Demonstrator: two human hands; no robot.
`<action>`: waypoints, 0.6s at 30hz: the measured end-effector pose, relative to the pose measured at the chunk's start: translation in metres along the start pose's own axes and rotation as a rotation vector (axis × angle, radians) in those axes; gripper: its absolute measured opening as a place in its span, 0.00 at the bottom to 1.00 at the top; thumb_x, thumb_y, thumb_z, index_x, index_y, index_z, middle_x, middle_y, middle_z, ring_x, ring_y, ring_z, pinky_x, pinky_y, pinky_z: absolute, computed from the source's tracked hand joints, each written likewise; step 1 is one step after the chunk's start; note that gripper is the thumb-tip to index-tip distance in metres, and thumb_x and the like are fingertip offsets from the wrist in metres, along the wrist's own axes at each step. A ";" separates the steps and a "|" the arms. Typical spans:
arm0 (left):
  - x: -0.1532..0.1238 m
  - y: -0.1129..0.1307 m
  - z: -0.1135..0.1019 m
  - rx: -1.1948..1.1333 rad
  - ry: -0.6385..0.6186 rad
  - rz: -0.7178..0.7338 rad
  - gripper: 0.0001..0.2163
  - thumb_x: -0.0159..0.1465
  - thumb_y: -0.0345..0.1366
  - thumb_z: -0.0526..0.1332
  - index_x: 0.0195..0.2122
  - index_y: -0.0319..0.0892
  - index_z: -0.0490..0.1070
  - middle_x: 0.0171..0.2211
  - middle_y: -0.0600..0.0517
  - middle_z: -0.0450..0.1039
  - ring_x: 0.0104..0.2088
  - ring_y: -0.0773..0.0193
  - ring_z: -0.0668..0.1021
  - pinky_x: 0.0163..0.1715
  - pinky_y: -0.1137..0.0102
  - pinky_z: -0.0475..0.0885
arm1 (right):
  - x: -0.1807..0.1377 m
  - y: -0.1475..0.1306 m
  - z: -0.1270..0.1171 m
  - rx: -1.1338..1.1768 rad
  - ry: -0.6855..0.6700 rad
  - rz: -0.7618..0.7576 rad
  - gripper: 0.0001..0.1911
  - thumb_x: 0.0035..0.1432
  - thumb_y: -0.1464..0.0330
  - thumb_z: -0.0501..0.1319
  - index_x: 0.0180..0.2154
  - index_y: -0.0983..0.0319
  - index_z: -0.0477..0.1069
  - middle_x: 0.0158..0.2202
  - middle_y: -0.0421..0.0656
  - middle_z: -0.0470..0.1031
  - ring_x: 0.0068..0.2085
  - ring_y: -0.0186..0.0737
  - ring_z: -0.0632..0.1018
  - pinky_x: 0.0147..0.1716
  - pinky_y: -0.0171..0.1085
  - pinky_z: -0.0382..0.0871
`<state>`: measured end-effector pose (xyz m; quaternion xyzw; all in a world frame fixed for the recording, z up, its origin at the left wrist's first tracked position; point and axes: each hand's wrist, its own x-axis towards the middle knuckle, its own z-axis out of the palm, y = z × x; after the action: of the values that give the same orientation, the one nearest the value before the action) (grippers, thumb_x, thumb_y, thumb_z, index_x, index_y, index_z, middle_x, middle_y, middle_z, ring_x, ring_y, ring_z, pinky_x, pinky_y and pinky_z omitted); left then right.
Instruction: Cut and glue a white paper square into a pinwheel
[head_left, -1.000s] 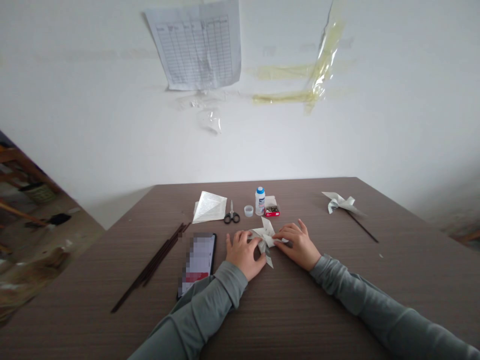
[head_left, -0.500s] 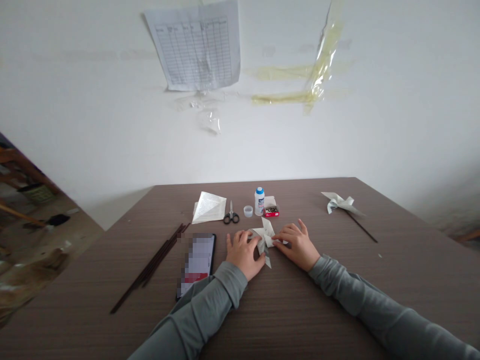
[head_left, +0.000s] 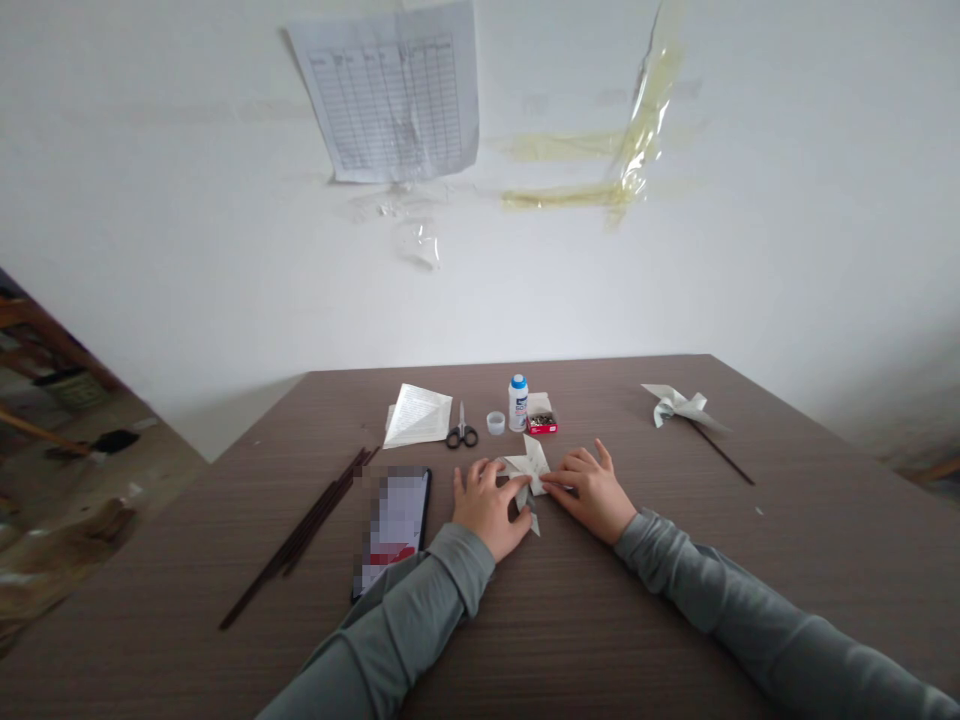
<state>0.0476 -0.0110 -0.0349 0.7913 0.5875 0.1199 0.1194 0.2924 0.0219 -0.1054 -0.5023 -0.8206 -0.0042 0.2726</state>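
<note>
A white paper pinwheel (head_left: 535, 462) lies on the table between my hands, its pointed blades folded toward the middle. My left hand (head_left: 489, 508) is at its left side, thumb and index finger closed on the paper near the centre. From the right, my right hand (head_left: 592, 490) presses its thumb and fingertips on the pinwheel's right blade. The fingers partly cover the blades. Just beyond stand a white glue bottle (head_left: 518, 404) with a blue cap, a small red box of metal pins (head_left: 542, 423) and a little clear cup (head_left: 496, 423).
Scissors (head_left: 462, 430) lie beside printed paper sheets (head_left: 417, 416) at the back. Left of my arm are a phone (head_left: 397, 525) and several dark sticks (head_left: 304, 530). A finished-looking pinwheel on a stick (head_left: 681, 406) lies at the right. The wall (head_left: 585, 300) borders the table's far edge.
My right hand's fingertips have shifted slightly left toward the pinwheel's centre, and the right blade is now folded in under them. My left hand stays nearly still.
</note>
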 end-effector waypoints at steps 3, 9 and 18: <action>-0.001 0.002 -0.003 0.005 -0.013 -0.007 0.25 0.77 0.37 0.79 0.74 0.59 0.93 0.79 0.40 0.85 0.85 0.25 0.76 0.89 0.17 0.64 | 0.001 -0.003 -0.001 0.000 -0.023 0.023 0.15 0.86 0.67 0.70 0.55 0.49 0.98 0.45 0.47 0.94 0.57 0.57 0.90 0.85 0.89 0.64; -0.002 0.003 -0.005 -0.010 -0.012 -0.008 0.25 0.77 0.38 0.78 0.74 0.59 0.93 0.79 0.40 0.84 0.84 0.25 0.75 0.90 0.16 0.62 | 0.002 -0.007 -0.004 -0.028 -0.032 0.025 0.16 0.86 0.67 0.69 0.56 0.47 0.98 0.45 0.46 0.93 0.57 0.57 0.90 0.85 0.88 0.65; 0.000 0.003 -0.005 -0.013 -0.006 -0.011 0.24 0.75 0.37 0.80 0.71 0.61 0.95 0.78 0.41 0.84 0.83 0.25 0.76 0.88 0.15 0.63 | 0.003 -0.012 -0.006 -0.065 -0.076 0.017 0.17 0.88 0.65 0.68 0.60 0.47 0.98 0.46 0.47 0.91 0.57 0.56 0.88 0.85 0.86 0.67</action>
<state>0.0483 -0.0119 -0.0291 0.7877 0.5905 0.1208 0.1270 0.2842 0.0168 -0.0955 -0.5177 -0.8255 -0.0095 0.2246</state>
